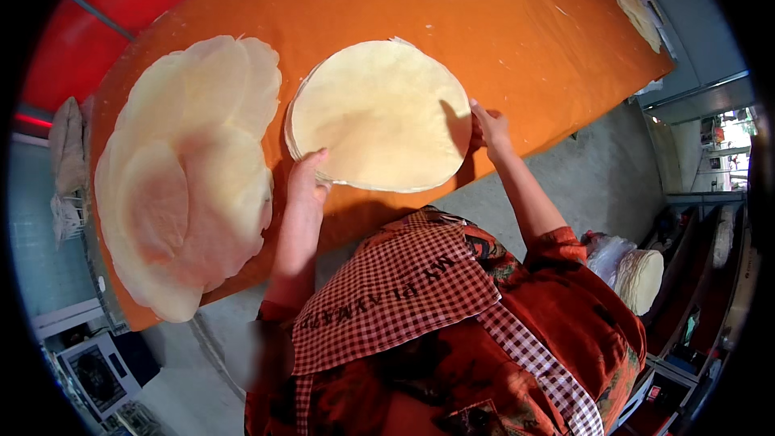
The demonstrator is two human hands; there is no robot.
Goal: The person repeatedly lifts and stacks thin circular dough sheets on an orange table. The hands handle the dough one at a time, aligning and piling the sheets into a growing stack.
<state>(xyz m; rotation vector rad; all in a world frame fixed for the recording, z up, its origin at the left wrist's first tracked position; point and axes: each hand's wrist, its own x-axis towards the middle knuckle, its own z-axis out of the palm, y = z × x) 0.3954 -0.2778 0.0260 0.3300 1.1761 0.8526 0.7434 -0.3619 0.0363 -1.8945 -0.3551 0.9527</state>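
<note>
A stack of thin, round, pale flatbread sheets (pixel 381 109) lies before me near the front edge of the orange table. My left hand (pixel 309 175) grips its near left rim, thumb on top and fingers beneath. At the right rim, my right hand (pixel 489 127) holds the edge, with the thumb against the side and the other fingers curled below. The sheets' edges are slightly uneven at the left. To the left spreads a wide pile of overlapping, thinner, translucent sheets (pixel 194 175), apart from both hands.
The orange tabletop (pixel 514 24) bears small scraps. More flatbread (pixel 636 15) rests at its far right corner. Behind my right arm stands another round stack (pixel 640 281) beside clear plastic. Shelving (pixel 690 278) is at the right, and a white appliance (pixel 97 375) sits at lower left.
</note>
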